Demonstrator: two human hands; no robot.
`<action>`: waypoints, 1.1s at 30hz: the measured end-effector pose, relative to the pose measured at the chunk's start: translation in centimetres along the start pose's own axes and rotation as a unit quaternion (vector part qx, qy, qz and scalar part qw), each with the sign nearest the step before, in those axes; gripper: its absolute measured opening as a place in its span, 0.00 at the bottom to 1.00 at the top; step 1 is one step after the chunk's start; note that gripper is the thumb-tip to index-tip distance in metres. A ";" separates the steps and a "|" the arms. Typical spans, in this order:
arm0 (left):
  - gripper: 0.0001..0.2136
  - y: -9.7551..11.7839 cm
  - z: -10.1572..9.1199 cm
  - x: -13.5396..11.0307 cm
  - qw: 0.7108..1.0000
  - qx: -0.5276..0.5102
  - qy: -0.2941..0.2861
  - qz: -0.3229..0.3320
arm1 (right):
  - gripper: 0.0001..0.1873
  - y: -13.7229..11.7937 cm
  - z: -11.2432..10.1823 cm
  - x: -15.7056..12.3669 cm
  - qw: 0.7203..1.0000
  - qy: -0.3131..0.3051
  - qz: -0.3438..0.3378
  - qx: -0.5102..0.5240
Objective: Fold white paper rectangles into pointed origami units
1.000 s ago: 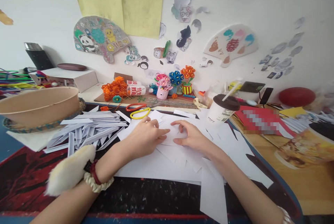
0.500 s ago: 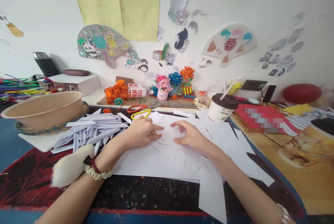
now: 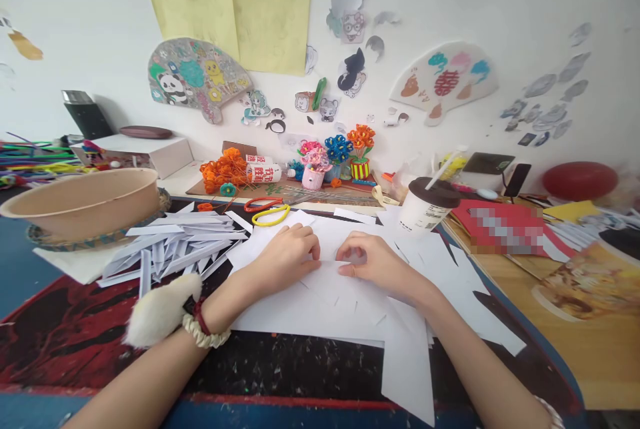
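The left hand (image 3: 290,252) and right hand (image 3: 377,262) pinch opposite ends of a white paper slip (image 3: 329,268) between them, many folded strips (image 3: 175,242) already heaped left of the grip, flat pieces (image 3: 463,295) apparently remaining unfolded to its right.

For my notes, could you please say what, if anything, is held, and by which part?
It cannot be told: the left hand and right hand curl over white sheets, where any held paper blends in.
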State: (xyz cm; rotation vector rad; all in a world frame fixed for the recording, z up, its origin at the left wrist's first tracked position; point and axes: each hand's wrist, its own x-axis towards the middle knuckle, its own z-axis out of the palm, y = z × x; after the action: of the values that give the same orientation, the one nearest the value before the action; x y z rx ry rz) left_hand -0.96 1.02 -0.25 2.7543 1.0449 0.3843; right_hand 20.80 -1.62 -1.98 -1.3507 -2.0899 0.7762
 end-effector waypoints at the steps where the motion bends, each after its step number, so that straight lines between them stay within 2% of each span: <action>1: 0.01 0.0 0.0 0.0 1.000 -0.004 -0.003 0.002 | 0.03 -0.1 -0.1 -0.1 1.000 -0.002 -0.005 -0.002; 5: 0.06 0.3 -0.1 -0.1 0.999 -0.007 -0.013 0.036 | 0.06 -0.8 -0.2 -0.5 0.999 -0.002 -0.037 -0.012; 10: 0.06 0.8 -0.6 -0.5 0.989 0.093 -0.012 0.116 | 0.12 -0.9 -0.3 -1.3 0.990 0.012 -0.108 -0.085; 13: 0.06 1.0 -1.1 -0.8 0.981 0.129 -0.030 0.140 | 0.14 -0.6 -0.6 -1.8 0.979 0.009 -0.142 -0.148; 18: 0.07 1.0 -1.3 -0.9 0.981 0.139 -0.037 0.129 | 0.06 -0.6 -0.6 -2.1 0.970 -0.002 -0.148 -0.193; 22: 0.09 1.0 -0.8 -0.8 0.969 0.178 -0.032 0.166 | 0.00 -0.8 -0.1 -1.8 0.967 0.021 -0.152 -0.204; 24: 0.09 1.0 -0.5 -0.8 0.964 0.199 -0.024 0.176 | 0.03 -0.8 0.1 -1.7 0.964 0.026 -0.162 -0.209; 26: 0.08 1.1 -0.3 -0.7 0.966 0.201 -0.007 0.160 | 0.07 -0.9 0.2 -1.7 0.963 0.039 -0.168 -0.209; 28: 0.06 1.1 -0.2 -0.6 0.978 0.175 0.017 0.115 | 0.09 -1.1 0.2 -1.7 0.967 0.064 -0.162 -0.187; 33: 0.07 1.3 -0.2 -0.5 0.998 -0.003 0.055 0.010 | 0.05 -1.2 0.3 -1.6 0.985 0.108 -0.128 -0.052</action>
State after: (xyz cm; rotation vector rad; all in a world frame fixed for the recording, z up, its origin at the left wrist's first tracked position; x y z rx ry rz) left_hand -0.62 -0.25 0.20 2.7670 1.0397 0.5454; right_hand 20.46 -3.60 -1.50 -1.1317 -2.0981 0.4012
